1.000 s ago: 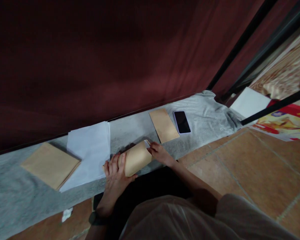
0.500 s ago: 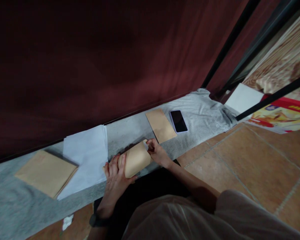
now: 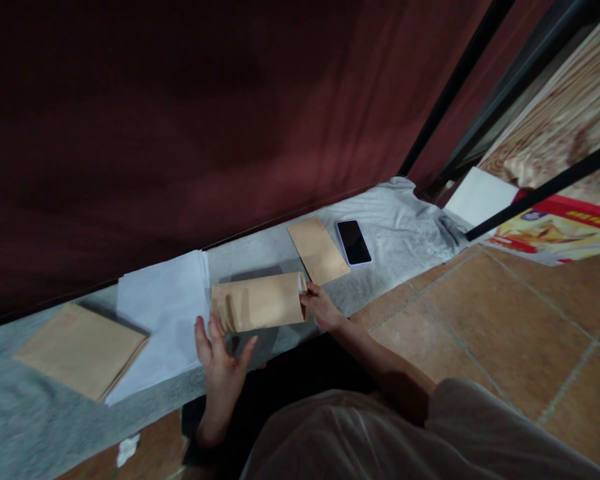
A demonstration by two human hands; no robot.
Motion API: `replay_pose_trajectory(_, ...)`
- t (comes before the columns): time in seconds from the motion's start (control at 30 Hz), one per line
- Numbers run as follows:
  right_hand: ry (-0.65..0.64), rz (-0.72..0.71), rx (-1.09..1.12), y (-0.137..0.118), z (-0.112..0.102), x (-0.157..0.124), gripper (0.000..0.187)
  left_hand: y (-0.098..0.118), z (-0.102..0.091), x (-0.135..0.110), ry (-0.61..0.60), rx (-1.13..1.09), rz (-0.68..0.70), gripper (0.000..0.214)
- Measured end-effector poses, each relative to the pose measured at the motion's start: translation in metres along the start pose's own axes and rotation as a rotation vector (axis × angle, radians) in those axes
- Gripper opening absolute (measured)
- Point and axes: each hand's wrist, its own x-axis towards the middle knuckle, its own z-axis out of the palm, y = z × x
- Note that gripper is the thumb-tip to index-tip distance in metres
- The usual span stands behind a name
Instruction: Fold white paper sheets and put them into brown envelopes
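Observation:
A brown paper envelope [image 3: 260,303] is raised a little above the grey cloth, its open end facing right with a bit of white paper showing inside. My right hand [image 3: 320,308] grips it at that open end, the fingertips partly hidden in the mouth. Just below the envelope's left end is my left hand [image 3: 224,363], fingers spread and holding nothing. A stack of white paper sheets [image 3: 163,320] lies left of the envelope, and a pile of brown envelopes [image 3: 80,350] overlaps its left side. Another brown envelope [image 3: 319,250] lies flat behind my right hand.
A phone [image 3: 354,242] rests right of the flat envelope. Grey cloth [image 3: 405,220] covers the narrow surface, with a dark red curtain [image 3: 205,133] behind it. Black metal bars [image 3: 455,93] and a printed carton [image 3: 555,230] stand at the right. Crumpled white tissue [image 3: 127,450] is on the tiled floor.
My left hand has let go of the envelope and moved down with fingers spread. The envelope has swung nearly level, still held at its open end by my right hand.

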Motion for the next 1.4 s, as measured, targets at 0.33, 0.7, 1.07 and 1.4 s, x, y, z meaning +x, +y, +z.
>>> replay_pose_trajectory(0.33,0.024,-0.019,0.145,0.004,0.016,-0.006,0.035,0.037,0.028,0.001,0.03,-1.293,-1.004,0.021)
replay_pose_trajectory(0.7,-0.041,0.089,0.075,0.006,0.012,-0.015,0.032,0.04,0.046,0.041,-0.036,-1.256,-0.998,0.031)
replay_pose_trajectory(1.07,-0.073,-0.48,-0.67,0.004,-0.018,-0.018,0.03,0.005,0.04,0.087,-0.256,-0.807,-0.669,0.04)
replay_pose_trajectory(1.4,-0.335,-0.737,-1.214,0.018,-0.003,-0.023,0.044,0.011,0.048,0.079,-0.001,-0.227,-0.195,0.057)
